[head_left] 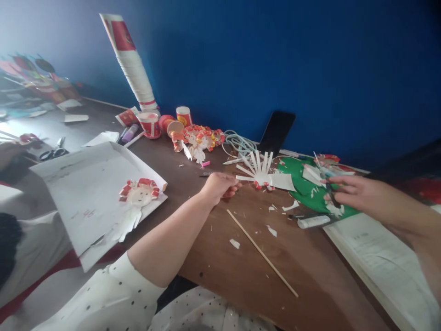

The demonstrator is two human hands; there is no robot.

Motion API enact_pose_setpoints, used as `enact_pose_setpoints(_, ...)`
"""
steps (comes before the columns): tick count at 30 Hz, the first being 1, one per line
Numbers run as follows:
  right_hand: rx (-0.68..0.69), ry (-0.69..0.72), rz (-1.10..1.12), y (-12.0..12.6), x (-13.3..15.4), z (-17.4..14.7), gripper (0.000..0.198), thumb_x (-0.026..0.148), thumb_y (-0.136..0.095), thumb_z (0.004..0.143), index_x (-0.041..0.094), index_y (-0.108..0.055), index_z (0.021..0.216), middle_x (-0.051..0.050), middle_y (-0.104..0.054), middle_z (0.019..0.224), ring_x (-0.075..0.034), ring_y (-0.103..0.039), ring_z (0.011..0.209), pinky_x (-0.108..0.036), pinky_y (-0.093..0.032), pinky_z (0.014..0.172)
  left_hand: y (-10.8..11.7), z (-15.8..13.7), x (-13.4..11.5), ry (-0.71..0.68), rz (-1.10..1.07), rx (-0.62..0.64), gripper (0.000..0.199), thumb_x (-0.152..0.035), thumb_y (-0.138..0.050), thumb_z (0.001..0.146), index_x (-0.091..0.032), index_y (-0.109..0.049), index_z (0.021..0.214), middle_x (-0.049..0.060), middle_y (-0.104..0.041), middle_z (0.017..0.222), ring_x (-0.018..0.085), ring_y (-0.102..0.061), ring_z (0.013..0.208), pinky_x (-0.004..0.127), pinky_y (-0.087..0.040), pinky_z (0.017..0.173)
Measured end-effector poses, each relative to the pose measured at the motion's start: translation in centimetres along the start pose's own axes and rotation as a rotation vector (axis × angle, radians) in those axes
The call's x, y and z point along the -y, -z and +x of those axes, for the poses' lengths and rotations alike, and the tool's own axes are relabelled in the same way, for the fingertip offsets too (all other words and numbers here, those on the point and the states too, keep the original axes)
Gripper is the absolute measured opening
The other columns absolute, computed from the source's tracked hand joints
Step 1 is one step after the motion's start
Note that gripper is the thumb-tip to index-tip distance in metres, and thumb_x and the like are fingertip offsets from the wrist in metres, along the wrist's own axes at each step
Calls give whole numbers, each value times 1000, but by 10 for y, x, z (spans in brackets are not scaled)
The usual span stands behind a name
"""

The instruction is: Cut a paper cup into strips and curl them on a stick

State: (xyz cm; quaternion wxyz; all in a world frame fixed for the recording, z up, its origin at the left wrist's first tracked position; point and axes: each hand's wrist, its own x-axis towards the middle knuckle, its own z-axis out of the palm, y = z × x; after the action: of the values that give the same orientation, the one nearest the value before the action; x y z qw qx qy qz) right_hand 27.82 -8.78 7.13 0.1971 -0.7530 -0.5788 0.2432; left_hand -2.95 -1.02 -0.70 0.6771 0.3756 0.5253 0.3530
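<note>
My left hand [222, 187], closed in a pinch, grips one strip of a paper cup [263, 171] cut into a fan of white strips. Red curled bits show at the cup's lower edge, and one wide uncut flap points right. Farther right, my right hand [354, 191] is wrapped around scissors [331, 193] with dark handles, their blades pointing up and away. These scissors are above a green sheet [303, 184] strewn with white paper scraps, apart from the cut cup.
A wooden stick [262, 253] lies across the brown table. A phone [278, 131] leans on the blue wall beside a coiled cable [239, 142]. Stacked paper cups [134, 69] tilt at the back. A paper figure [140, 194] rests on a white sheet [86, 184]; other scissors [55, 151] lie left.
</note>
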Motion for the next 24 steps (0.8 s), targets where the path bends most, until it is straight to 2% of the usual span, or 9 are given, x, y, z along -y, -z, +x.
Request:
enact_pose_setpoints(2,125,-56,228,-13,15,-16,43,46,-69,71,27,-59,109,-5,-70,84,-22,-64,78,-29,-47,61,0,-1,0,13,-14,6,7,-12,-66,77,-9,-66,71,7,-69,74,3,-50,46,15,-45,44)
enact_pose_setpoints(4,227,-82,415,-34,33,-30,49,54,-68,70,26,-58,109,-3,-66,76,-18,-60,69,-26,-44,55,0,-1,0,19,-24,16,7,-12,-65,78,-9,-66,73,7,-69,74,3,-51,46,15,-45,44)
enact_pose_setpoints(5,290,-78,501,-47,42,-36,48,55,-68,71,24,-59,107,-3,-65,78,-15,-59,69,-25,-43,56,-1,-2,0,19,-28,18,6,-12,-64,79,-9,-66,74,7,-70,74,3,-51,47,15,-45,44)
enact_pose_setpoints(7,379,-87,613,-71,57,-44,47,56,-68,71,20,-60,100,-2,-63,78,-12,-56,67,-24,-44,59,-1,-2,0,14,-27,11,5,-12,-64,79,-9,-66,75,7,-70,75,4,-52,46,15,-45,43)
enact_pose_setpoints(9,472,-94,629,-92,67,-47,44,57,-67,72,17,-60,90,-2,-61,72,-11,-53,62,-23,-43,56,-2,-1,1,13,-16,-6,5,-12,-65,79,-9,-65,75,7,-70,74,4,-51,45,16,-45,43)
enact_pose_setpoints(13,478,-99,522,-115,75,-41,45,59,-64,74,17,-62,90,-3,-63,71,-10,-52,58,-22,-38,49,-1,0,0,8,-11,-7,6,-12,-65,79,-9,-65,74,7,-70,73,4,-52,45,17,-47,45)
enact_pose_setpoints(18,445,-63,453,-122,79,-31,43,55,-67,72,16,-63,90,-4,-66,71,-10,-53,56,-21,-37,48,-1,-3,-3,13,-30,3,6,-13,-64,79,-9,-63,75,7,-69,73,6,-54,47,18,-49,47)
enact_pose_setpoints(24,444,-9,480,-131,81,-25,42,54,-69,69,17,-62,88,-3,-66,71,-12,-57,61,-22,-42,55,-3,-3,-5,22,-13,-10,10,-14,-60,82,-10,-62,74,5,-66,71,5,-53,46,18,-49,46)
